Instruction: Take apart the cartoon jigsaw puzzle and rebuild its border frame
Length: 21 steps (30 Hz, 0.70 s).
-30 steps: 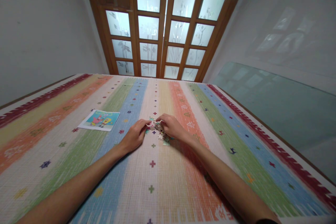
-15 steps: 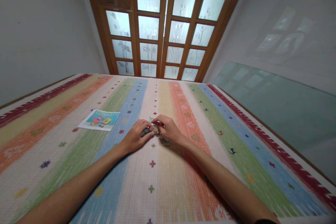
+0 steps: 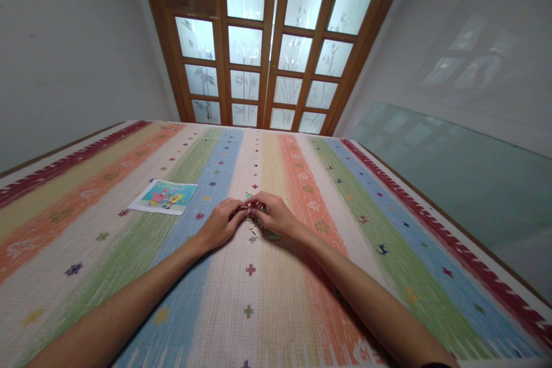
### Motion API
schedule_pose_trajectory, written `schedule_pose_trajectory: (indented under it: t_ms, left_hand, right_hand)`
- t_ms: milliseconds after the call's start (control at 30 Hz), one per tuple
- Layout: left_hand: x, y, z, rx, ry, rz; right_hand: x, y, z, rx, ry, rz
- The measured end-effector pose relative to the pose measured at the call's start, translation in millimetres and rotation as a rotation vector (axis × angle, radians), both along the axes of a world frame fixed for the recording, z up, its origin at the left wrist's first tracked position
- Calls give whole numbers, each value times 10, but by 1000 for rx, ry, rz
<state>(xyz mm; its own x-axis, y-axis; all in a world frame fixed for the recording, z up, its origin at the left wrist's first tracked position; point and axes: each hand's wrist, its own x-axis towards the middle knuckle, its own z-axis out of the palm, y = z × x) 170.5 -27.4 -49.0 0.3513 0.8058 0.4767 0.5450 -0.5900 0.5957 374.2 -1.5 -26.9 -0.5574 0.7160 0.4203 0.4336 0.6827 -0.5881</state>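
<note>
Shows SpongeBob (image 3: 175,199) and Patrick (image 3: 159,197) on one printed card (image 3: 166,195), left of centre | pinches puzzle pieces (image 3: 249,211) at frame centre, too bunched to count, with left hand (image 3: 221,224) and right hand (image 3: 276,215)

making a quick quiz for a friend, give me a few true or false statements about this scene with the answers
1. The left hand and the right hand are close together at the small puzzle pieces. True.
2. The picture card lies to the right of both hands. False: the picture card lies to the left of the left hand.
3. Pink and yellow cartoon figures show on the picture card. True.
4. The tablecloth is plain white all over. False: the tablecloth has stripes in several colours.
5. The wooden doors beyond the tablecloth have pale glass panes. True.
6. The left hand is resting on the picture card. False: it is apart from the card, with its fingertips at the puzzle pieces.
</note>
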Motion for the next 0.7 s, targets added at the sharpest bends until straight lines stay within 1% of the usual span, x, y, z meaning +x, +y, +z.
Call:
schedule_pose_trajectory:
  t_ms: [133, 200, 333, 467, 633, 700]
  left_hand:
    - [-11, 7, -5, 30, -18, -15]
    - [-15, 12, -7, 34, -24, -15]
    - [-18, 22, -30, 42, -33, 24]
    - [-21, 25, -56, 49, -59, 90]
    - [-32, 40, -69, -63, -145, 75]
    - [-55, 62, -76, -99, -188, 94]
  right_hand:
    - [16, 38, -26, 4, -15, -93]
    - [33, 50, -19, -7, -36, -113]
    - [45, 41, 14, 64, -73, -96]
    - [17, -2, 22, 117, -101, -30]
    - [16, -21, -25, 102, -224, -19]
    - [30, -22, -47, 81, -269, -30]
